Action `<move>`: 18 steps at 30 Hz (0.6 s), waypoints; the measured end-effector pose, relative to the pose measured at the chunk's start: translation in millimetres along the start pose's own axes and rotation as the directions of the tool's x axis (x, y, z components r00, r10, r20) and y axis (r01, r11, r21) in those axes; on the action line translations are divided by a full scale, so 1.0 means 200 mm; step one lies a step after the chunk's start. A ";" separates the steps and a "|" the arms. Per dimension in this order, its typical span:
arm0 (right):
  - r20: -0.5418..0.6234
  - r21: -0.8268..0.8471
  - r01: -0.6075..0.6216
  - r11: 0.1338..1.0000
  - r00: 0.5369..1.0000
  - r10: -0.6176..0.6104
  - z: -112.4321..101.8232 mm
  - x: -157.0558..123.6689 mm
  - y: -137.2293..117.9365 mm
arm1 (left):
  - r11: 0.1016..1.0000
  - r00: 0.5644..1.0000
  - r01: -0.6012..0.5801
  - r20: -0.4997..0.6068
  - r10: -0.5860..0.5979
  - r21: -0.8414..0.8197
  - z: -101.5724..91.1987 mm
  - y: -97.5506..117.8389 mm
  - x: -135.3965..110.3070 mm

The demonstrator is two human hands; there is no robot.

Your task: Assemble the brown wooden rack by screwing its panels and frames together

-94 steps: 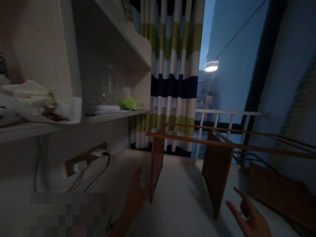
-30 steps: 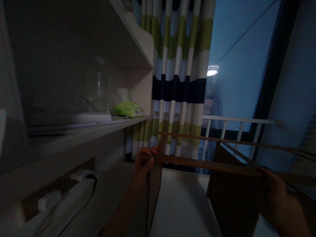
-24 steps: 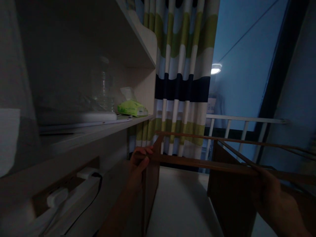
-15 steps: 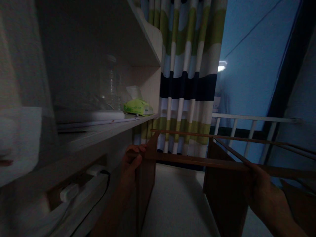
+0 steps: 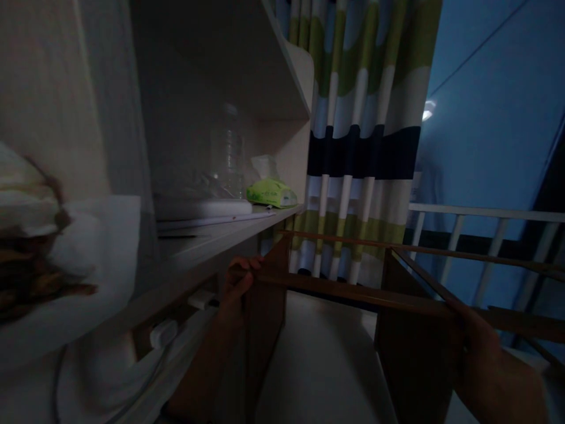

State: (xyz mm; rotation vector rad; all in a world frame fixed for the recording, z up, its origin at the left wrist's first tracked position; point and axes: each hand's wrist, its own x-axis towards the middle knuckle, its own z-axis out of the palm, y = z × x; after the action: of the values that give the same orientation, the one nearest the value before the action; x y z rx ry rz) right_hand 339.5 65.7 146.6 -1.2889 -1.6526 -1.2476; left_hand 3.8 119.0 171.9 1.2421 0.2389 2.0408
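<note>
A brown wooden frame (image 5: 353,294) made of thin rails and upright panels stands on a pale surface before me. My left hand (image 5: 238,282) is closed around the left end of its near rail, beside the left panel (image 5: 265,330). My right hand (image 5: 479,341) grips the same rail farther right, next to the middle panel (image 5: 410,353). The room is dim.
A pale shelf unit (image 5: 229,229) rises at the left, holding a clear bottle (image 5: 227,150), a green tissue pack (image 5: 271,193) and a white flat item (image 5: 203,207). Crumpled cloth (image 5: 48,253) lies nearer. Plugs (image 5: 176,321), a striped curtain (image 5: 366,135) and a white railing (image 5: 481,215) surround the frame.
Both hands, open and apart from the frame three seconds ago, now grip its near rail. My view has shifted left and closer to the shelf unit over the last second.
</note>
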 end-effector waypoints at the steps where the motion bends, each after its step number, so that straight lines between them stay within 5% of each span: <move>1: -0.004 -0.003 0.004 1.000 1.000 -0.004 0.00 0.00 -0.01 | 1.000 1.000 -0.005 -0.001 0.005 0.001 -0.01 0.01 0.00; 8: 0.097 -0.006 -0.077 0.997 0.992 0.077 -0.04 0.01 -0.07 | 0.999 1.000 -0.007 -0.015 0.008 0.032 -0.04 0.04 0.01; 15: 0.050 -0.018 -0.141 0.990 0.989 0.141 0.00 -0.02 -0.08 | 1.000 0.998 0.016 0.060 -0.017 0.016 -0.07 0.05 0.02; 18: 0.158 0.028 -0.229 0.973 0.962 0.222 0.03 -0.07 -0.03 | 0.998 0.997 0.048 0.056 -0.049 0.030 -0.08 0.06 0.02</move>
State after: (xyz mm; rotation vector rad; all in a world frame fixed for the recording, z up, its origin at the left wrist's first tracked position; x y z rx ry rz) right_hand 338.5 67.2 129.9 -1.5299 -1.5769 -0.9891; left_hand -16.0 117.1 172.5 1.2972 0.2694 1.9642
